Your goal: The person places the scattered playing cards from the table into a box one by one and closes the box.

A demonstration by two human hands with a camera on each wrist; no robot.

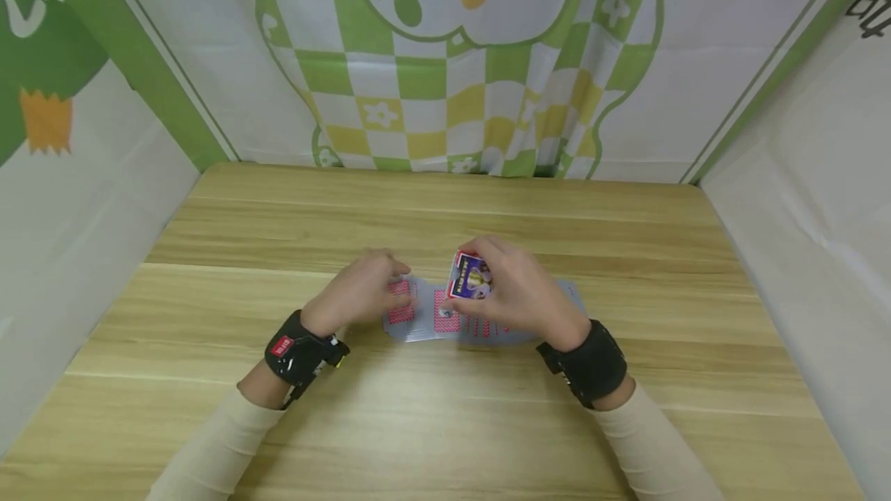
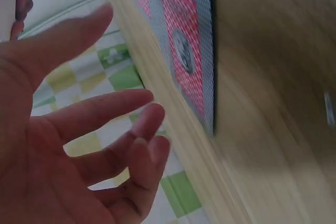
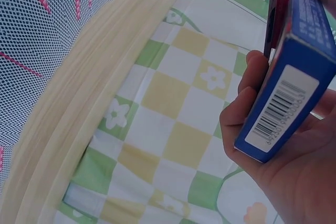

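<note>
My right hand grips a small playing-card box between thumb and fingers, raised over the table. In the right wrist view, the box's blue side with a white barcode label faces the camera. Beneath the hands lies a row of overlapping playing cards, face down, with red patterned backs and grey borders. My left hand hovers at the left end of that row. Seen from the left wrist, its thumb and loosely bent fingers stand apart with nothing between them, beside the end card.
The cards lie on a wood-grain table. A green, yellow and white checked curtain hangs along the table's far edge. White cloth walls close in both sides.
</note>
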